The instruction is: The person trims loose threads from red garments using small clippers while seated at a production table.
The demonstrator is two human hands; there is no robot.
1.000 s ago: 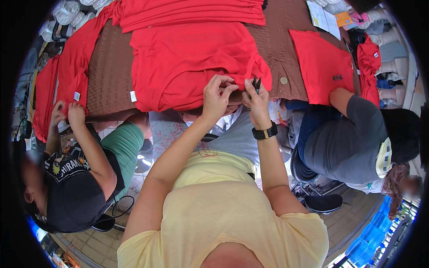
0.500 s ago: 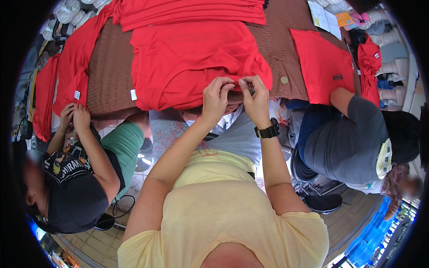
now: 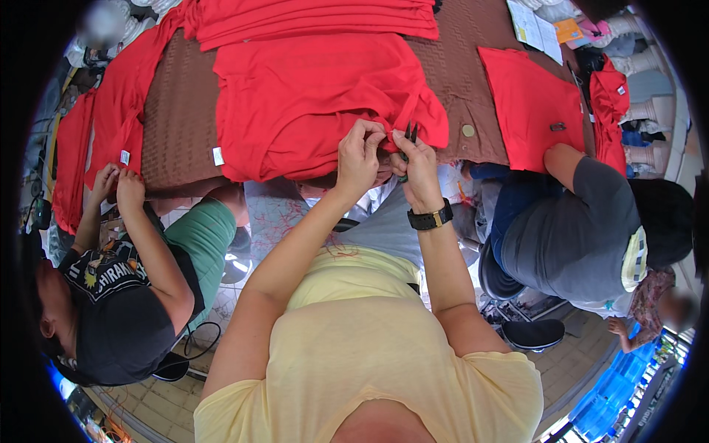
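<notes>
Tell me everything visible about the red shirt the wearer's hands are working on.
The red shirt is plain red knit-looking cloth, spread flat but rumpled on the brown table cover, with a small white tag at its lower left edge. Its near hem is bunched up at the table's front edge. The left hand pinches that bunched hem, and the right hand holds small dark snips against it. More red cloth lies folded just behind it.

R hand point(image 3: 419, 171) now raises small snips point(image 3: 408, 135) at red shirt point(image 3: 310, 103) hem; L hand point(image 3: 360, 155) re-pinched.
</notes>
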